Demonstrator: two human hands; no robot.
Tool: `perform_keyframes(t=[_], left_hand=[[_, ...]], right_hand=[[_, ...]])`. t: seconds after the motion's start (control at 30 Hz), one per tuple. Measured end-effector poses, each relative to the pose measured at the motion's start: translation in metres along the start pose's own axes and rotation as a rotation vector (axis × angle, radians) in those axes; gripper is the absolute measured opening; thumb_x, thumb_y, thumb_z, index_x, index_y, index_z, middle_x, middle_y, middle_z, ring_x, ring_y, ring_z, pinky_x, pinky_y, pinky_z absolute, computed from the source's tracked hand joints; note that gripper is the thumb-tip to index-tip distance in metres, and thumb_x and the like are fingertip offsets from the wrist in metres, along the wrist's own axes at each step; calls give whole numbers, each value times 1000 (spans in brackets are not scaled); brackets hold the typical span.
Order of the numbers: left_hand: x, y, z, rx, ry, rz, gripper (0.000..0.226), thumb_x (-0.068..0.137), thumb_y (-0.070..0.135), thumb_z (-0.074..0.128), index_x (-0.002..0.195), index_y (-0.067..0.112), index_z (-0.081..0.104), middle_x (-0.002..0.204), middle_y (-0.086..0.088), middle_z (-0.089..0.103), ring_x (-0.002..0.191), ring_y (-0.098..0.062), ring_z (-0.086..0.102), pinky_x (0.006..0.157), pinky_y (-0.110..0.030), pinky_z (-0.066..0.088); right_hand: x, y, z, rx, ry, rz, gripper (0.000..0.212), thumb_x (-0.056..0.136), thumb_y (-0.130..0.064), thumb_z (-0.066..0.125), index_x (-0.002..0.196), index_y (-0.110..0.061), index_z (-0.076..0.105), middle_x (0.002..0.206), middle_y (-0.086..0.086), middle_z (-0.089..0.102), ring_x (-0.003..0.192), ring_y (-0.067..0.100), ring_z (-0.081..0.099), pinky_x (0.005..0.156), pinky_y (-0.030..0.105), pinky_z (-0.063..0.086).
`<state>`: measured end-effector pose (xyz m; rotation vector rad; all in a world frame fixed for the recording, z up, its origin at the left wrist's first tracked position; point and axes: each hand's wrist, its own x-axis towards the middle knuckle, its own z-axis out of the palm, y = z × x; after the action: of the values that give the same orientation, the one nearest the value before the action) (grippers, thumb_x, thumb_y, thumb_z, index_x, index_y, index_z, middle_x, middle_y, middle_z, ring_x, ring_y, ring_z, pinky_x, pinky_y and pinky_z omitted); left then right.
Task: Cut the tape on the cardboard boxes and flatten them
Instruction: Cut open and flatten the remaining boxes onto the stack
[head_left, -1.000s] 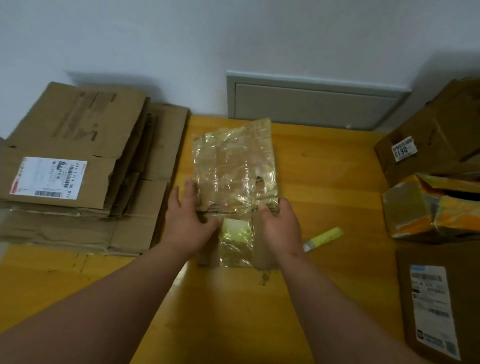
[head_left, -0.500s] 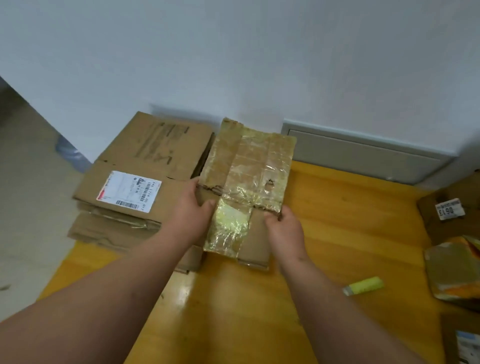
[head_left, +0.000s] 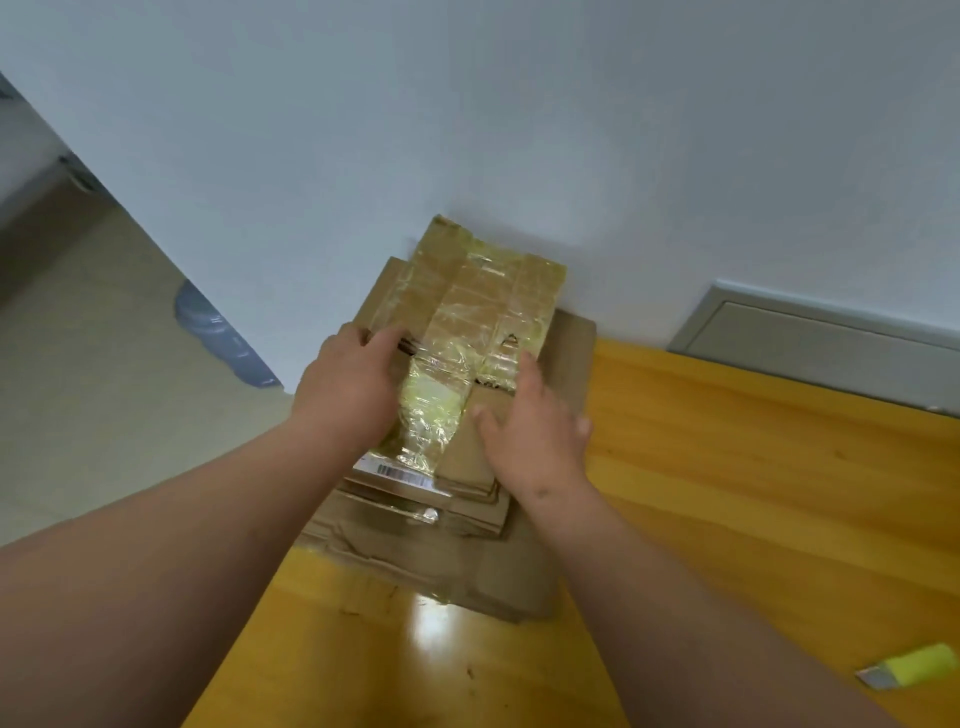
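Both hands lie flat on the flattened box — fingers mostly straight, pressing down, not curled round anything. The left hand rests on the left side of the flattened box, with its fingertips at the torn fold line. The right hand rests on the right side of the flattened box, fingers spread a little, the thumb pointing in toward the shiny tape that runs down the middle.

A second ago the flattened box lay on the yellow table, away from the pile, and the hands held it by its near edge. Half a second ago it was lifted and tipped, partway over to the left. Now it sits on top of the stack of flat cardboard, and the hands have changed from holding to pressing.

The far end of the flattened box touches the white wall. A white label with a barcode peeks out just under the near edge of the flattened box. The stack sits at the left end of the table, right of the grey floor.

The yellow cutter lies on the table, well apart from the flattened box, far off to the near right.
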<state>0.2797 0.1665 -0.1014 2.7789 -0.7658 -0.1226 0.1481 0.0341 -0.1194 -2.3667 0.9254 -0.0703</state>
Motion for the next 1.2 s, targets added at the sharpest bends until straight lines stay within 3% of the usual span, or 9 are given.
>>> perform_keyframes(t=[0.07,0.13,0.23,0.3,0.47,0.6,0.8,0.97,1.2], left_hand=[[5,-11,6,167,-63,34,50,93,24,51,140,37,41,139,-11,39,120,-34,40,90,-43,42],[5,-19,15,316,-145,110,51,97,46,41,146,34,35,159,-11,17,138,-35,24,107,-48,31],[5,-29,29,413,-303,222,93,84,79,8,158,22,7,165,-2,-14,151,-26,-14,118,-52,-6],[6,-38,34,467,-397,271,109,70,87,-10,155,18,-13,163,-2,-21,149,-23,-22,116,-53,-17],[14,-45,39,529,-594,289,120,55,97,-12,143,19,-33,157,0,-35,147,-20,-27,113,-57,-23],[13,-40,46,568,-655,259,117,64,96,-2,142,16,-36,153,-2,-40,145,-22,-31,113,-61,-18],[7,-28,52,662,-636,243,112,75,91,5,140,9,-36,154,-9,-38,146,-28,-28,115,-63,-11],[9,-17,40,714,-622,214,115,77,90,14,149,10,-26,159,-9,-30,149,-27,-22,115,-62,-14],[10,22,5,707,-462,255,113,70,85,45,156,17,14,162,-5,10,151,-27,4,114,-66,-7]], right_hand=[[3,-5,13,-218,9,-33,65,95,-54,46,151,-33,21,141,4,46,128,26,39,105,49,24],[6,-5,24,-309,12,-73,60,95,-54,40,150,-33,26,157,8,23,139,29,23,111,52,15],[8,-2,37,-358,-23,-176,77,91,-68,21,156,-27,12,164,1,-15,150,24,-13,114,54,-14],[10,3,42,-416,-102,-224,98,81,-84,6,157,-21,-3,162,1,-23,148,21,-25,112,56,-23],[18,19,51,-496,-292,-247,119,60,-100,10,151,-32,-24,154,2,-39,141,21,-39,107,57,-29],[22,24,59,-548,-349,-242,119,55,-103,7,142,-34,-35,149,3,-47,137,23,-45,104,58,-32],[19,27,68,-592,-345,-229,118,57,-102,4,143,-31,-35,149,6,-47,136,25,-45,105,59,-29],[13,22,60,-586,-264,-255,116,64,-98,11,153,-30,-21,155,7,-37,142,27,-36,106,61,-27],[-10,32,28,-458,-91,-327,83,86,-76,16,156,-34,6,162,-6,-22,148,19,-23,108,59,-27]])
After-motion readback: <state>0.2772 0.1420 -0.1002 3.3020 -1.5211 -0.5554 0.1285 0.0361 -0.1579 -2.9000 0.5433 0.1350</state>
